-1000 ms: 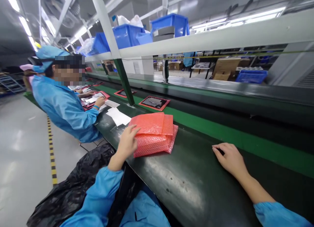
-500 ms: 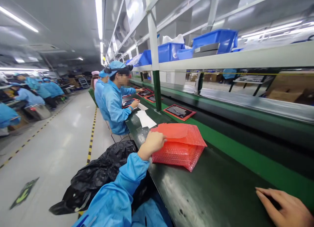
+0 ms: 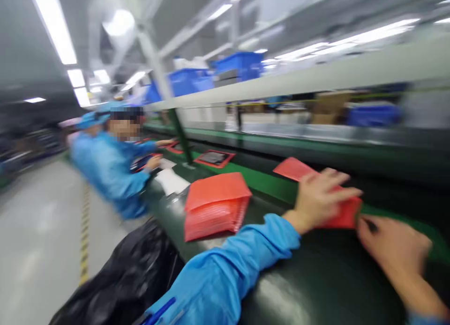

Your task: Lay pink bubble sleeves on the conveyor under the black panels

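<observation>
- Red bubble bag (image 3: 298,171) is lying over the green strip (image 3: 270,187) of the bench, and the left hand (image 3: 321,196) is lying on top of it with its fingers spread wide and flat.
- The right hand (image 3: 393,247) is resting on the dark bench top (image 3: 316,278) just beside the bag's near corner; the picture is blurring too much to tell whether it is gripping anything.
- A stack of red bags (image 3: 214,205) is sitting on the bench to the left of the left arm, apart from the single bag.
- White sheets (image 3: 172,180) are lying further along.
- A person in a blue coat (image 3: 112,170) is working at the next place.
</observation>
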### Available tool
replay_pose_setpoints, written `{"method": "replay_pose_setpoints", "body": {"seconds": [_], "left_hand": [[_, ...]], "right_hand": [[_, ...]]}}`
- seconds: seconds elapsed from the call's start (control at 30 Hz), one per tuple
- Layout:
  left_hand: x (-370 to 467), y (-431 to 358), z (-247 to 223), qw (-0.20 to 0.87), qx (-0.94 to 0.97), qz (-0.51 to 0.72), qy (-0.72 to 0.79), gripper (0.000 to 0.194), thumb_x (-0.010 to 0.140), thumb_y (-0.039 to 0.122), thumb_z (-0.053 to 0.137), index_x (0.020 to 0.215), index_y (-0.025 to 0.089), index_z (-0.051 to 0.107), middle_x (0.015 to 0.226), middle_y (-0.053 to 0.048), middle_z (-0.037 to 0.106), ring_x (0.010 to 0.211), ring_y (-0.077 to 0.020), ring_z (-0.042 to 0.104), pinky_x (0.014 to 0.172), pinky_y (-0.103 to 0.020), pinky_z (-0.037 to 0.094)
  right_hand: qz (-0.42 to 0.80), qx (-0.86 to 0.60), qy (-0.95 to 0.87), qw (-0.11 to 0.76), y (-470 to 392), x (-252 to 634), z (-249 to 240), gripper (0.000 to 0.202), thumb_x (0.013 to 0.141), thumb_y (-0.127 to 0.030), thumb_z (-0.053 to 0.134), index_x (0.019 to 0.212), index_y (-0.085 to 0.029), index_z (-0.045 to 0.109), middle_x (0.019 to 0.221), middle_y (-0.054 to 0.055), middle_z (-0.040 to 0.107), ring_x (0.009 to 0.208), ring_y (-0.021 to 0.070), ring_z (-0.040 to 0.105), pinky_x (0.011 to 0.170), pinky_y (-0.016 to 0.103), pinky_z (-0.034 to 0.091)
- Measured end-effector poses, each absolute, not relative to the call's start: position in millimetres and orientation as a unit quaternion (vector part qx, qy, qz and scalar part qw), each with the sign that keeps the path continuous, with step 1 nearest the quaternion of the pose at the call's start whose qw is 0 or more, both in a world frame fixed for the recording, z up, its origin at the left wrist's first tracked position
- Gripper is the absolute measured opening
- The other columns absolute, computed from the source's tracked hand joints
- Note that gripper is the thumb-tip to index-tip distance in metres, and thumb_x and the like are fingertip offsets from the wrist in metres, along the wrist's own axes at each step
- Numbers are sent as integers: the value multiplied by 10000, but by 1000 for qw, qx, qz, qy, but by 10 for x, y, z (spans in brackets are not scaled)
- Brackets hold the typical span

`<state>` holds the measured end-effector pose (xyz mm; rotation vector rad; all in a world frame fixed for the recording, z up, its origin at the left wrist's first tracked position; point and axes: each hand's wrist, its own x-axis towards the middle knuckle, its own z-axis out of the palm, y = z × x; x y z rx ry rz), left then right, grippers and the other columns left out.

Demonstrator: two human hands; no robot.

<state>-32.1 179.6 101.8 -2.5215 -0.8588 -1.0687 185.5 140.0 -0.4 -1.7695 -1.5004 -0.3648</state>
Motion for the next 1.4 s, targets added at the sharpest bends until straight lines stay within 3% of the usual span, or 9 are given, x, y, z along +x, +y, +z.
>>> {"method": "replay_pose_setpoints", "body": {"seconds": [0.1,0.23,0.53,0.7,0.87,1.0,1.17,1.27,1.4], "left_hand": [[-45,1882,857,25,-859,-363,-359,277,1054,208,623,1237,257,825,1465,-96,691,1485,-279,524,1238,-467,412],[434,2351,998,-9,-884,-322,-338,361,1042,173,542,1301,235,785,1252,-108,766,1267,-299,632,1137,-470,454],[1214,2676,1371,-8,-882,-232,-409,397,969,156,515,1237,205,804,1252,-141,760,1207,-360,637,1062,-474,456],[1093,2572,1520,59,-827,-401,-390,349,1059,258,500,1292,205,754,1315,-144,693,1254,-347,581,1118,-484,411],[624,2099,783,29,-879,-304,-366,223,1021,249,591,1106,221,796,1291,-129,698,1296,-337,568,1111,-488,448],[322,1858,148,-55,-918,-141,-366,358,1076,315,562,1390,268,728,1600,-111,570,1560,-358,398,1268,-619,357],[1,1855,87,-49,-880,-141,-450,581,1113,514,500,1635,259,519,1767,-149,317,1650,-432,219,1303,-709,275],[-83,1899,137,-57,-873,-87,-476,599,1125,559,436,1619,238,545,1739,-184,363,1617,-492,267,1259,-789,274],[102,1862,76,-59,-893,-95,-435,558,1134,569,395,1559,279,614,1699,-150,449,1601,-450,327,1268,-767,286]], "right_hand": [[-114,-840,-467,252,1055,2176,294,571,1031,-432,364,1017,-147,858,1036,296,744,1088,422,664,817,551,428],[-76,-915,-291,269,914,2739,286,405,995,-270,471,1119,-147,837,1257,222,709,1269,387,513,1010,517,397],[-40,-911,-311,267,867,2836,33,491,992,-628,626,1120,-195,819,1259,184,676,1249,375,455,1072,494,363],[-15,-916,-342,211,921,2736,87,594,908,-729,718,1123,-178,777,1259,189,685,1233,375,508,1039,464,401],[-26,-930,-323,171,951,2556,188,738,878,-702,784,1247,-70,684,1278,274,681,1200,386,580,1015,456,437],[8,-939,-319,129,965,2511,285,892,813,-756,821,1292,-20,659,1296,330,680,1230,411,619,1043,477,455],[63,-939,-319,107,1012,2496,372,886,819,-798,770,1256,-29,728,1243,299,727,1231,412,673,1020,458,505],[80,-941,-308,110,1049,2526,433,854,805,-797,768,1215,-47,770,1209,289,747,1215,411,698,1000,456,529],[77,-936,-314,141,1027,2721,543,923,758,-898,710,1157,-70,800,1210,289,750,1187,417,714,978,473,560]]}}
